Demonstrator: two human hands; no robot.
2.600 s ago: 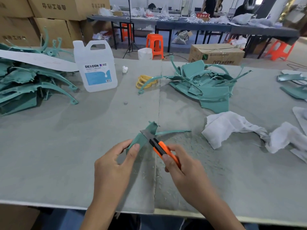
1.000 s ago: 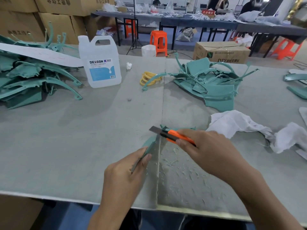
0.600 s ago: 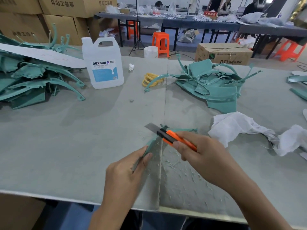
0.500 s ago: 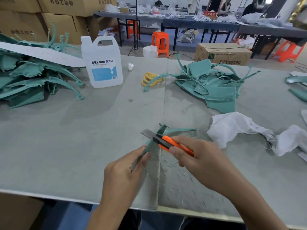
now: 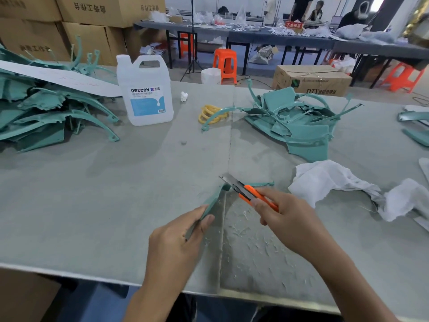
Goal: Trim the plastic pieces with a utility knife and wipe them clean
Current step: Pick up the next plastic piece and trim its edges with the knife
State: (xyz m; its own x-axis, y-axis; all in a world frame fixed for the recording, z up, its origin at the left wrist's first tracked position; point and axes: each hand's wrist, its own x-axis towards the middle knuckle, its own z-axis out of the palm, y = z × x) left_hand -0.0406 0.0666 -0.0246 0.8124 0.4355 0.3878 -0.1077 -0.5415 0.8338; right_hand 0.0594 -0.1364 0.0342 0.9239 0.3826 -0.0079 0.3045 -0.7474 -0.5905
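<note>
1. Teal plastic piece (image 5: 214,199) stands on edge just below the middle of the frame. Its lower end is pinched between the thumb and fingers of the left hand (image 5: 176,240).
2. From those fingertips (image 5: 201,210) the piece rises up and to the right. A thin arm of it runs on to the right behind the knife.
3. The left hand comes in from the bottom edge with its back to the camera. Its fingers are bent close round the piece, and the forearm points up and slightly right.
4. The right hand (image 5: 290,219) grips an orange utility knife (image 5: 251,195). Its fingers are curled round the handle, with one fingertip pressed on top near the front end. The forearm enters from the lower right corner.
5. The steel blade (image 5: 228,180) is extended and points to the upper left, crossing the top bend of the piece. Whether its edge bites into the plastic cannot be told.
6. Pale shavings (image 5: 250,240) litter the grey table (image 5: 92,194) below both hands.
7. A white cloth (image 5: 325,180) lies crumpled to the right of the knife, apart from both hands.
8. Heaps of teal parts sit at centre right (image 5: 301,133) and far left (image 5: 41,112).
9. Between the heaps stand a white jug (image 5: 145,94) and some yellow rings (image 5: 209,113).
</note>
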